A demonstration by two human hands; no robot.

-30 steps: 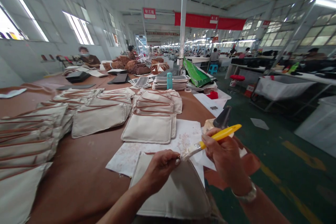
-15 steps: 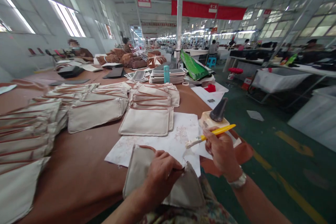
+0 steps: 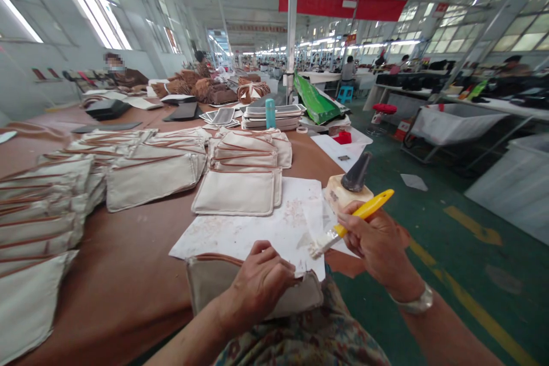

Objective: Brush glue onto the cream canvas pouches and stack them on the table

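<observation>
My left hand (image 3: pixel 265 277) is closed on the upper edge of a pale fabric pouch (image 3: pixel 210 283) with brown edging, held at the table's front edge above my lap. In my right hand (image 3: pixel 377 240) is a paintbrush (image 3: pixel 364 207) with a yellow handle, its whitish bristles pointing down and left, apart from the pouch. Beneath the bristles lies white paper (image 3: pixel 240 234) marked with brownish smudges. Just beyond my right hand stands a cream container (image 3: pixel 343 191) with a dark cone-shaped top (image 3: pixel 357 171). My fingers hide part of the pouch's top edge.
Rows of similar pouches (image 3: pixel 150 183) overlap on the brown-covered table (image 3: pixel 128 263). Farther back are a teal bottle (image 3: pixel 270 113), stacked panels (image 3: pixel 253 122) and a green bag (image 3: pixel 315 100). A masked person (image 3: pixel 124 74) sits at the far left. White bins (image 3: pixel 457 123) stand to the right.
The brush has turned, its bristles now lower and nearer the pouch's right end. The pouch has shifted left, and its top edge looks flatter. My left hand keeps its hold.
</observation>
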